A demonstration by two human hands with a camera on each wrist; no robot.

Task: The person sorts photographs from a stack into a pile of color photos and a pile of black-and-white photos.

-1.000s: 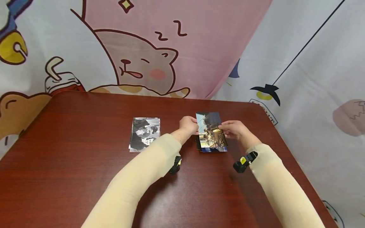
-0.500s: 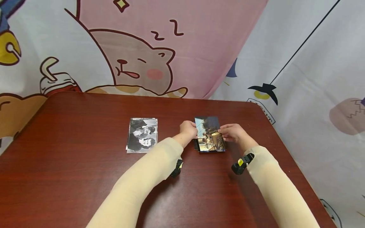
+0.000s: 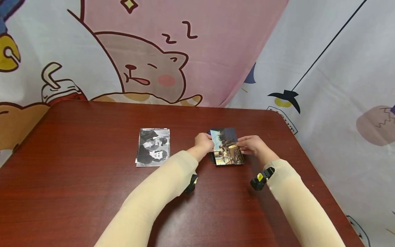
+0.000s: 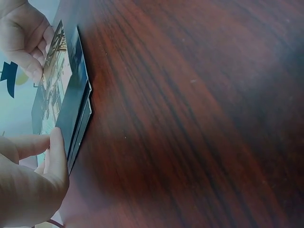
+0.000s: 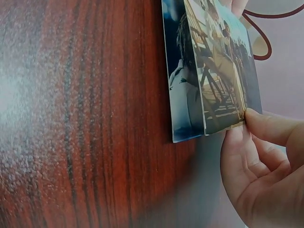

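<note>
A colour photo (image 3: 228, 145) of an outdoor scene lies uppermost over a small stack right of the table's middle. My left hand (image 3: 203, 142) pinches its left edge between thumb and fingers. On the opposite side, my right hand (image 3: 251, 144) pinches the right edge, the thumb on the picture face and fingers beneath. Darker prints (image 4: 81, 80) show under the top photo in the left wrist view, fanned slightly apart and near the tabletop. A bluish print (image 5: 183, 99) sticks out past the top one in the right wrist view.
A second stack, of black-and-white photos (image 3: 153, 147), lies to the left on the brown table (image 3: 77, 171), its sheets slightly uneven. Behind the table hangs a cloth (image 3: 234, 41) with cartoon drawings. Both wrists carry small black cameras.
The top photo has come slightly nearer to me with both hands, covering the blue strip that showed along the stack's near edge. The head view has shifted a little.
</note>
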